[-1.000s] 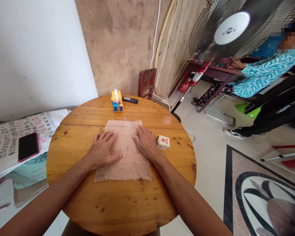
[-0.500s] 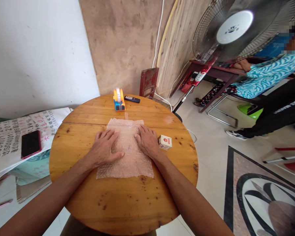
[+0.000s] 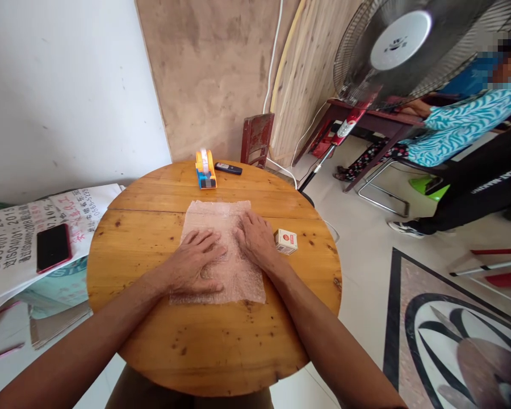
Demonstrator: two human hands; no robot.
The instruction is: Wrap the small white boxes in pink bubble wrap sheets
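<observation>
A pinkish, see-through sheet of bubble wrap (image 3: pixel 234 284) lies flat on the round wooden table (image 3: pixel 221 346). My left hand (image 3: pixel 195 261) rests palm down on its left half with the fingers spread. On the right part of the sheet lies my right hand (image 3: pixel 258 238), also palm down, its fingers stretched out toward the far edge. Just right of that hand stands a small white and red box (image 3: pixel 286 241), apart from the sheet. Beyond the sheet, an orange and blue tape dispenser (image 3: pixel 205 170) holds a roll of tape.
A dark handheld device (image 3: pixel 229 168) lies beside the dispenser. Left of the table, a phone (image 3: pixel 53 248) rests on printed white sacks (image 3: pixel 8 227). A wooden chair (image 3: pixel 256 139) stands behind the table. On the right are a standing fan (image 3: pixel 400 40) and a seated person (image 3: pixel 464 128).
My left hand has slid right and slightly nearer over the bubble wrap, its fingers spread wider. The right hand stays almost in place on the sheet.
</observation>
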